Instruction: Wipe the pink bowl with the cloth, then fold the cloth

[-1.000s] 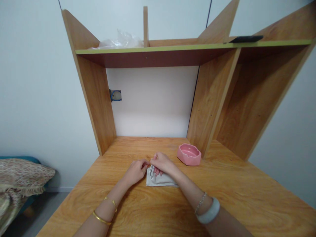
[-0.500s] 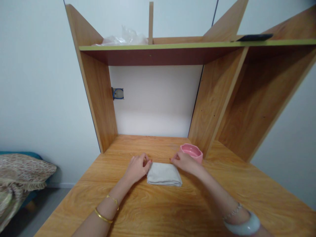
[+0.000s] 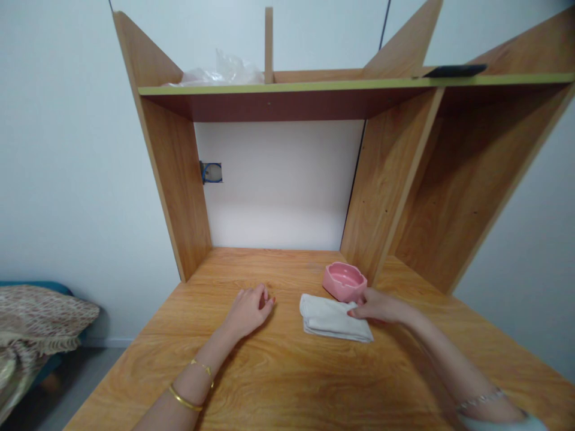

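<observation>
A folded pale grey cloth (image 3: 330, 319) lies on the wooden desk, tilted slightly down toward its right end. My right hand (image 3: 377, 305) grips that end, thumb on top and the other fingers partly hidden below. Just behind the cloth and touching close to my right fingertips stands a pink ashtray-like dish (image 3: 344, 281) with notches in its rim. To the left, apart from the cloth, my left hand (image 3: 249, 310) rests over the desk with loosely curled fingers, a small gap at the thumb, and nothing in it.
A wooden hutch with side panels (image 3: 173, 185) rises at the back of the desk (image 3: 269, 383). Its upper shelf (image 3: 287, 87) bears a clear plastic bag (image 3: 224, 70) and a dark flat object (image 3: 456, 70). A wall socket box (image 3: 212, 172) is at the left; a patterned blanket (image 3: 45, 311) lies far left.
The folded cloth has moved to the right with my right hand, which now grips its right end. My left hand has come away from the cloth's left edge and stayed nearly in place.
</observation>
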Available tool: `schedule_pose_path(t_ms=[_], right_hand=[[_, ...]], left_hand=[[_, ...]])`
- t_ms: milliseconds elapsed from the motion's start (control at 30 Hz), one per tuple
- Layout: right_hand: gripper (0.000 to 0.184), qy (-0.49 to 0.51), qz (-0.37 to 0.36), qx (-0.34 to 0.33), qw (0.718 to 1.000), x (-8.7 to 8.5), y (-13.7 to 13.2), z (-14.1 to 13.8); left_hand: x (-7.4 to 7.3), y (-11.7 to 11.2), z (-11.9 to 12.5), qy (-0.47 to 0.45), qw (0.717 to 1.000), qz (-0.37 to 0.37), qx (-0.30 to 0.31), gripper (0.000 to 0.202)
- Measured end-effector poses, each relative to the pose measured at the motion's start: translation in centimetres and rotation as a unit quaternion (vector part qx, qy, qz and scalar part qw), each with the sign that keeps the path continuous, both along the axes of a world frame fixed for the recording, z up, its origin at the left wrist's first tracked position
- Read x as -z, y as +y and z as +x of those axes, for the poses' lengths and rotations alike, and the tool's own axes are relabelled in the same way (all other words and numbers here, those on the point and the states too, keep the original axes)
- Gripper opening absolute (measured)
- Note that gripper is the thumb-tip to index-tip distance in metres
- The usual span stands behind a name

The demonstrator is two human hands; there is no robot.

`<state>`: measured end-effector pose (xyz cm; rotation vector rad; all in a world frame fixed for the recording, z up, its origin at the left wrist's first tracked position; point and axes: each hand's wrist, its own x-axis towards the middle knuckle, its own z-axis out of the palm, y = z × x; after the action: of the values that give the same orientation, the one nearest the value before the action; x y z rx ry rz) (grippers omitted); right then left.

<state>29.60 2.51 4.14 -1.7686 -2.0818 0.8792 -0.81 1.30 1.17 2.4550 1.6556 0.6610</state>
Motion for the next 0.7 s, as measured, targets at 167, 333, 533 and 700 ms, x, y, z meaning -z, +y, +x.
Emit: schedule_pose_path(t_ms=[167,333,533,700], right_hand=[[0.027,-0.074,0.006,0.087,0.993,-0.5,0.3,3.6],[0.023,-0.107,0.062,0.13,0.984,0.3,0.9,4.0],[0.021,-0.148,0.073,0.156,0.974,0.1,0.7,3.2],[0.021,-0.239,0.113,0.206,0.942,-2.3,-1.0,-0.3]], left_hand=[[0.0,0.0,-0.1,0.016,1.0,0.001,0.009,0.023],[0.1,-0.2,0.1,0.015,0.999,-0.003,0.051,0.025],[0.1,-0.5,0.1,0.005,0.993,0.016,0.12,0.024],[0.1,-0.7,0.1,0.0,0.988,0.017,0.156,0.026]])
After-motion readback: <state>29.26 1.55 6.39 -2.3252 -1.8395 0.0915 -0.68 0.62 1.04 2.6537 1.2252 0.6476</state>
